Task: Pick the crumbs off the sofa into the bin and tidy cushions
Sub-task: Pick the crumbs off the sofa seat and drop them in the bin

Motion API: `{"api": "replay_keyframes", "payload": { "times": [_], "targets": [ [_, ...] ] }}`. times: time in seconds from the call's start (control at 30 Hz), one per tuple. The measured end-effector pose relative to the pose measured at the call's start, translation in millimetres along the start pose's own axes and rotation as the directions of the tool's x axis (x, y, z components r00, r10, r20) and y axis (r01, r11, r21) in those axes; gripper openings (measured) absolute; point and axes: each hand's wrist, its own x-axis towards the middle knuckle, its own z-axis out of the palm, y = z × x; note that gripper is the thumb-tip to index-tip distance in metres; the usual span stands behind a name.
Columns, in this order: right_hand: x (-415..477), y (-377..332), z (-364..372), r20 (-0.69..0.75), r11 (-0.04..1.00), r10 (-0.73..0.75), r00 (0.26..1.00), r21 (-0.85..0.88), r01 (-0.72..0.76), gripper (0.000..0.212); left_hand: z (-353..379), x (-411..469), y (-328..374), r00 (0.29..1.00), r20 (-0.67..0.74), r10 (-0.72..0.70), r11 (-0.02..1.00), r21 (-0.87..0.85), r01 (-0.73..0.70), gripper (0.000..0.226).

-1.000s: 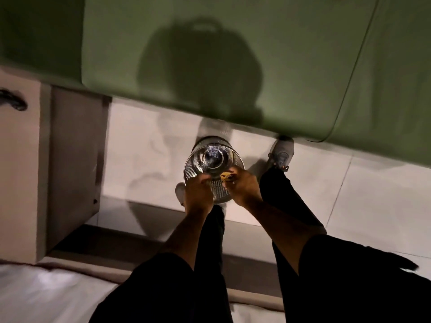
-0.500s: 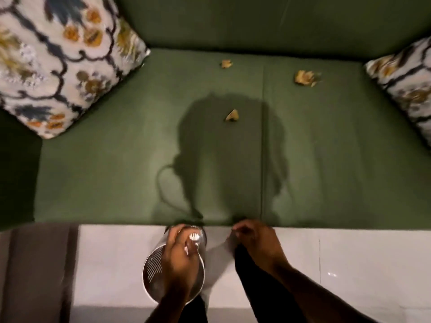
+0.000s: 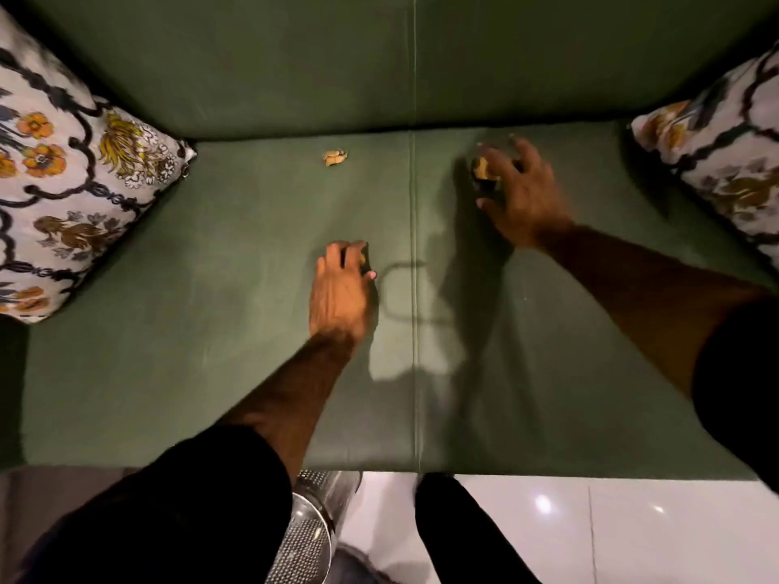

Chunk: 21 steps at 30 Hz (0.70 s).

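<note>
**Q:** What's in hand on the sofa (image 3: 189, 373)?
**A:** The left hand (image 3: 341, 288) pinches the mid-seat crumb (image 3: 362, 258), fingers curled. The right hand (image 3: 520, 196) spreads round the larger crumb (image 3: 482, 169) near the back edge — grip unclear in the blur.
**Q:** Doing it well?
**A:** Lift each whole, don't crush. The third crumb (image 3: 335, 158) waits at the back edge — the bin (image 3: 312, 528) stands below the front edge.

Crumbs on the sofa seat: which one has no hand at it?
The back crumb, near the backrest left of the seam, lies alone. The left hand is at the middle crumb, the right hand at the right-side crumb.
</note>
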Motion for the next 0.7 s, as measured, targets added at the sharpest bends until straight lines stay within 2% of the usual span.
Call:
{"api": "replay_keyframes", "payload": {
  "times": [0.07, 0.1, 0.17, 0.23, 0.3, 0.37, 0.43, 0.47, 0.53, 0.6, 0.7],
  "targets": [
    [14.9, 4.4, 5.5, 0.07, 0.993, -0.012, 0.997, -0.113, 0.019, 0.066, 1.6, -0.3, -8.7, 1.0, 0.016, 0.0, 0.998, -0.064, 0.001, 0.035],
    [17.8, 5.7, 8.1, 0.059, 0.992, -0.04, 0.997, -0.118, 0.046, 0.059, 0.3, -0.9, -13.3, 1.0, 0.021, -0.015, 0.997, -0.078, 0.016, 0.032],
    [18.2, 9.9, 10.4, -0.027, 0.992, -0.127, 0.992, -0.03, 0.126, 0.039, -6.3, 0.9, -19.9, 0.999, 0.039, -0.01, 0.998, -0.057, 0.013, 0.025],
    [7.6, 13.7, 15.5, -0.072, 0.99, -0.124, 0.99, 0.055, 0.128, 0.025, -17.9, 13.3, -23.8, 0.996, 0.083, 0.038, 0.999, -0.024, -0.036, 0.019],
    [-16.4, 18.2, 23.9, -0.084, 0.987, -0.07, 0.994, 0.142, 0.081, 0.021, -33.2, 36.1, -21.2, 0.992, 0.112, 0.061, 0.998, -0.015, -0.059, 0.016],
    [-47.4, 21.1, 36.0, -0.12, 0.973, -0.016, 0.993, 0.225, 0.043, 0.021, -50.5, 64.5, -10.5, 0.996, 0.077, 0.054, 0.998, -0.048, -0.05, 0.017],
    [-75.5, 22.0, 49.1, -0.145, 0.941, 0.095, 0.985, 0.336, -0.041, 0.02, -62.3, 99.4, 3.9, 0.994, 0.082, 0.065, 0.996, -0.062, -0.06, 0.029],
    [-87.1, 21.5, 55.6, -0.148, 0.913, 0.155, 0.977, 0.398, -0.085, 0.019, -67.6, 115.3, 10.3, 0.992, 0.098, 0.081, 0.995, -0.063, -0.075, 0.042],
    [-105.5, 20.0, 68.8, -0.16, 0.871, 0.23, 0.96, 0.473, -0.13, 0.018, -72.0, 138.1, 17.9, 0.994, 0.086, 0.064, 0.988, -0.149, -0.051, 0.058],
    [-121.1, 18.4, 79.1, -0.183, 0.869, 0.248, 0.951, 0.475, -0.135, 0.018, -64.8, 151.2, 14.5, 0.996, 0.063, 0.058, 0.987, -0.156, -0.047, 0.052],
    [-142.6, 19.8, 91.0, -0.176, 0.859, 0.257, 0.95, 0.492, -0.141, 0.017, -49.3, 150.6, 5.7, 0.993, 0.103, 0.05, 0.999, -0.02, -0.048, 0.025]
  ]
}}
